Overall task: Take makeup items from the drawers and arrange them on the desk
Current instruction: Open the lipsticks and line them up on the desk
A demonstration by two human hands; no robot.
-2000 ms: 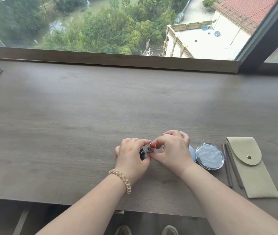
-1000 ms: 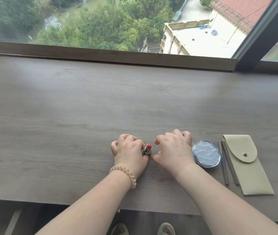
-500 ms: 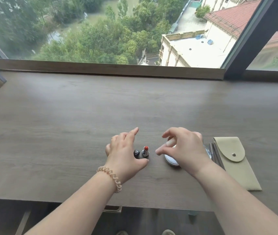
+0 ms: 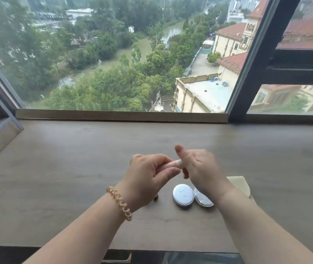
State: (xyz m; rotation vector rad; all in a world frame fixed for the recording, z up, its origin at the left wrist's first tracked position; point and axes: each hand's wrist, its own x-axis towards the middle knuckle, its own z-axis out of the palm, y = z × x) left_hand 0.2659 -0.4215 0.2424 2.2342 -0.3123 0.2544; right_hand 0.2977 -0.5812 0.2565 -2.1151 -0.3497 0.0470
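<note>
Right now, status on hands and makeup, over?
Left hand and right hand both grip pale tube over desk. White compact and second round case lie below. Nothing blocks the hands.

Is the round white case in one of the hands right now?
No: the round white case lies on the desk, while the left hand and right hand hold a pale tube.
</note>
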